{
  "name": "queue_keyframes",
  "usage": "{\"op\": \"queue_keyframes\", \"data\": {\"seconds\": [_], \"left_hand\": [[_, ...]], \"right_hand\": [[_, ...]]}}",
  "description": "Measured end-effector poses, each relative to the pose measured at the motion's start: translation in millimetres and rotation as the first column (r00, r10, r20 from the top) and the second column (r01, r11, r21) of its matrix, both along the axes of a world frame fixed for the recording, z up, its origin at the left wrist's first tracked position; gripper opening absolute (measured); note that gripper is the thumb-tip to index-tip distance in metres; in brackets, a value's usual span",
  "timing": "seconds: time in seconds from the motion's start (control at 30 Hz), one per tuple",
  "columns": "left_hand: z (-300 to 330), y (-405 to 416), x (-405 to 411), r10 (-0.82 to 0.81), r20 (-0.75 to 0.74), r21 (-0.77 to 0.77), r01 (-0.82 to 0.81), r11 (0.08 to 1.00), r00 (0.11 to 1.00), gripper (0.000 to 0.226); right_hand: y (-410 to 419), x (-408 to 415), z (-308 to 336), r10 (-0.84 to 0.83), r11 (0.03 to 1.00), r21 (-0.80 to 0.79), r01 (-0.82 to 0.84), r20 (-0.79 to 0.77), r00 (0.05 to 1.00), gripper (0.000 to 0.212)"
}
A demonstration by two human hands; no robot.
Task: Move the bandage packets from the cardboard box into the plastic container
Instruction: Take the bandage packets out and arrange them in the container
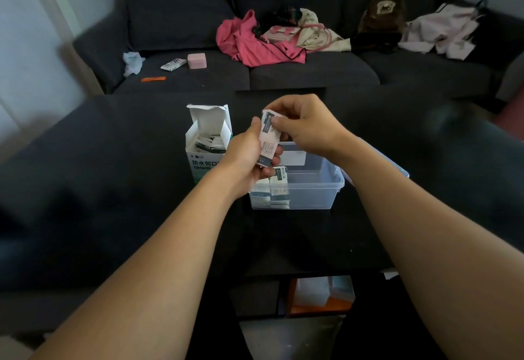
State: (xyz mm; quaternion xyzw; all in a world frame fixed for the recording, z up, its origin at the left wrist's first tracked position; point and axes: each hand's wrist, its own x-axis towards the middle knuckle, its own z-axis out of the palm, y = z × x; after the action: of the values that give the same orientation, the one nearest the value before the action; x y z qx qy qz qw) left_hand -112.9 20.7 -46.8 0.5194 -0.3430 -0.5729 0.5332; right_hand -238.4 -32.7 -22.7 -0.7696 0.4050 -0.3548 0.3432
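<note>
Both grips pinch one stack of bandage packets (268, 138) — left hand (248, 158) at its 7 o'clock, right hand (304, 124) at 1 o'clock — above the plastic container (314, 189).

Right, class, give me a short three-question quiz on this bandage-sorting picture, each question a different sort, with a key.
1. True or false: the cardboard box stands with its top flaps open.
2. Multiple choice: the stack of bandage packets held in the air is gripped by
A. the left hand only
B. the right hand only
C. both hands
3. Fill in: the packets already in the plastic container stand at its ____ end, as the person sees it.

Key
1. True; some packets still show inside it.
2. C: the left hand holds the stack from below and the right hand pinches its top.
3. Left.
</note>
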Motion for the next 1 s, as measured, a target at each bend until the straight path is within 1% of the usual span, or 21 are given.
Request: {"op": "queue_keyframes", "data": {"seconds": [0.1, 0.17, 0.27, 0.37, 0.4, 0.47, 0.53, 0.63, 0.77, 0.87, 0.93, 1.0], "left_hand": [[-3, 0, 4, -0.046, 0.077, -0.001, 0.047, 0.999, 0.996, 0.054], [-3, 1, 4, -0.087, 0.087, 0.001, 0.087, 0.996, 0.992, 0.056], [-2, 0, 4, -0.022, 0.088, -0.020, 0.024, 1.000, 0.996, 0.058], [-4, -5, 4, 0.044, 0.112, -0.063, -0.037, 0.997, 0.993, 0.048], [-5, -6, 4, 0.052, 0.124, -0.077, -0.042, 0.996, 0.991, 0.045], [-7, -7, 6, 0.055, 0.142, -0.095, -0.041, 0.995, 0.988, 0.036], [-8, -7, 7, 0.060, 0.140, -0.106, -0.045, 0.993, 0.988, 0.028], [-8, -6, 9, 0.071, 0.128, -0.116, -0.056, 0.992, 0.989, 0.031], [-4, -4, 8, 0.037, 0.039, -0.062, -0.034, 0.997, 0.999, 0.040], [-4, -3, 8, 0.006, 0.003, -0.088, -0.006, 0.996, 1.000, 0.031], [-5, -1, 9, 0.002, 0.004, -0.111, -0.001, 0.994, 1.000, 0.024], [-5, -1, 11, -0.009, 0.012, -0.125, 0.011, 0.992, 1.000, 0.023]], "right_hand": [[1, -1, 1, 0.020, 1.000, -0.021, -0.021, -0.039, 0.999, 0.019], [0, 0, 0, 0.009, 0.999, -0.035, -0.011, -0.048, 0.999, 0.019], [-1, 2, -3, -0.052, 0.998, -0.033, 0.052, 0.003, 0.999, 0.024], [-1, 4, -4, -0.151, 0.988, -0.019, 0.152, 0.069, 0.986, 0.027], [0, 4, -4, -0.178, 0.984, 0.019, 0.177, 0.101, 0.979, 0.029], [1, 6, -4, -0.212, 0.969, 0.165, 0.183, 0.179, 0.961, 0.028], [2, 5, -4, -0.247, 0.935, 0.307, 0.179, 0.198, 0.948, 0.022], [2, 3, -3, -0.262, 0.887, 0.440, 0.144, 0.221, 0.940, 0.017], [-2, -4, -2, -0.270, 0.862, 0.490, 0.130, 0.227, 0.936, 0.013], [-3, -7, -1, -0.243, 0.859, 0.501, 0.105, 0.220, 0.945, 0.012], [0, -7, 0, -0.205, 0.858, 0.510, 0.058, 0.236, 0.950, 0.016], [2, -5, 0, -0.163, 0.879, 0.477, 0.031, 0.237, 0.958, 0.019]]}}
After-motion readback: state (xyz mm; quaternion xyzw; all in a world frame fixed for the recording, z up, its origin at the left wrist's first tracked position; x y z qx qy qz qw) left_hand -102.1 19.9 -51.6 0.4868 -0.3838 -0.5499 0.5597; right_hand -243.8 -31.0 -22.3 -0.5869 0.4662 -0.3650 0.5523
